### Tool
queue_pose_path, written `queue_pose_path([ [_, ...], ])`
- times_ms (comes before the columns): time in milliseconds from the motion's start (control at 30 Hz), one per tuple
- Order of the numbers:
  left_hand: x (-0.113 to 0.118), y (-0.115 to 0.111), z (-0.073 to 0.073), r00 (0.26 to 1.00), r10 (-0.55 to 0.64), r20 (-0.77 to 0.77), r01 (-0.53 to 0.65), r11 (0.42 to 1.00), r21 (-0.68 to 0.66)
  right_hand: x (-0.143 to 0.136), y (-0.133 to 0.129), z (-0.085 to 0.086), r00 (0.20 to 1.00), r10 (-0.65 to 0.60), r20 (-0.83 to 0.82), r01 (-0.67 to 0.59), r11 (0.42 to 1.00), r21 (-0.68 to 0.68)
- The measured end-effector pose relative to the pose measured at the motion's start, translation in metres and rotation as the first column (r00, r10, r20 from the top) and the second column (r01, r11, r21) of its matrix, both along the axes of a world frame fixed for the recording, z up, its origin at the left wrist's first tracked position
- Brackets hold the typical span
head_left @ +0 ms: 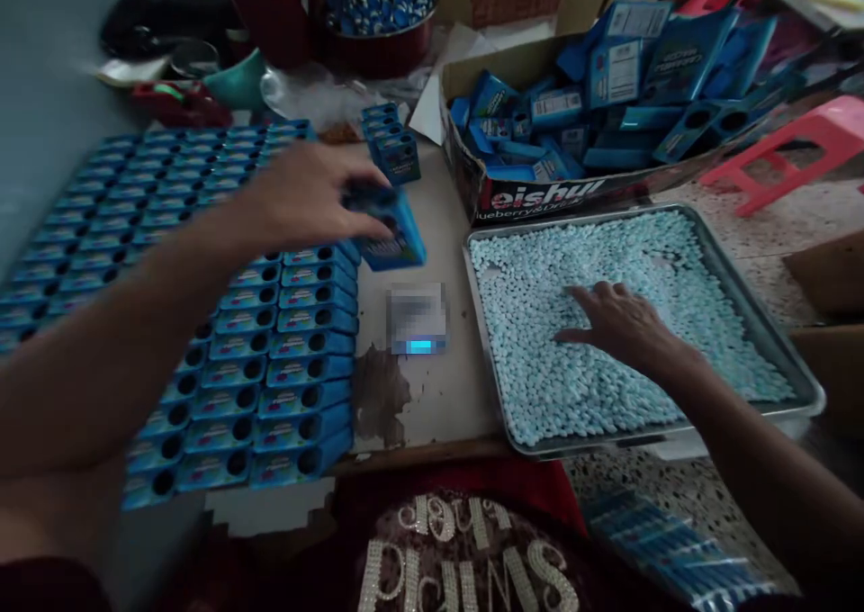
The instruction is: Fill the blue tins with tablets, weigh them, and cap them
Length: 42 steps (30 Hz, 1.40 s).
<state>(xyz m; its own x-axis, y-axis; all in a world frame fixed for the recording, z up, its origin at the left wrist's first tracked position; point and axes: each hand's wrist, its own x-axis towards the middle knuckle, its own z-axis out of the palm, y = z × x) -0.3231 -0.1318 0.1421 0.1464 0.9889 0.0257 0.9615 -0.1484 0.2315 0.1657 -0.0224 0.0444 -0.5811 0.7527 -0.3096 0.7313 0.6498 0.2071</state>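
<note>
My left hand (314, 193) grips a small blue box (395, 238), slightly blurred, above the table between the rows of boxes and the tray. Below it lies a small scale (417, 315) with a pixelated top and a lit blue display. My right hand (617, 319) rests on the pale blue candies (553, 378) that fill a metal tray (806, 396); its fingers are spread, with nothing visibly held. Many blue boxes with round dark holes (297, 400) stand in tight rows on the left. A few more boxes (395, 148) stand behind the held one.
A cardboard carton (465, 166) full of blue boxes stands behind the tray. At the back is a red bowl (378, 49) of blue-and-white pieces. A pink stool (776, 148) is at the right. Blue packs (681, 549) lie low at the right, below the tray.
</note>
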Motion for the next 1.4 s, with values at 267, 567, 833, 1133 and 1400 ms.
queue_pose_path([
  [267,0.100,-0.036,-0.056,0.998,-0.005,-0.056,0.002,0.998,-0.057,-0.031,0.013,-0.013,0.984,0.021,-0.175,-0.057,0.978,-0.201],
  [567,0.098,-0.052,-0.068,1.000,0.010,0.027,-0.009,0.999,-0.054,-0.034,-0.009,-0.026,0.978,0.131,-0.164,-0.141,0.989,-0.050],
  [833,0.059,-0.085,-0.025,0.987,0.157,0.022,-0.155,0.987,-0.050,-0.035,0.000,-0.029,0.931,0.102,-0.352,-0.217,0.928,-0.304],
  [1133,0.055,-0.084,-0.028,0.978,0.152,0.143,-0.157,0.987,0.020,-0.056,0.014,-0.006,0.840,-0.286,-0.461,-0.078,0.777,-0.624],
  [1400,0.062,-0.079,-0.025,0.972,0.117,0.203,-0.102,0.991,-0.085,-0.109,0.003,0.036,0.852,-0.309,-0.423,-0.076,0.725,-0.684],
])
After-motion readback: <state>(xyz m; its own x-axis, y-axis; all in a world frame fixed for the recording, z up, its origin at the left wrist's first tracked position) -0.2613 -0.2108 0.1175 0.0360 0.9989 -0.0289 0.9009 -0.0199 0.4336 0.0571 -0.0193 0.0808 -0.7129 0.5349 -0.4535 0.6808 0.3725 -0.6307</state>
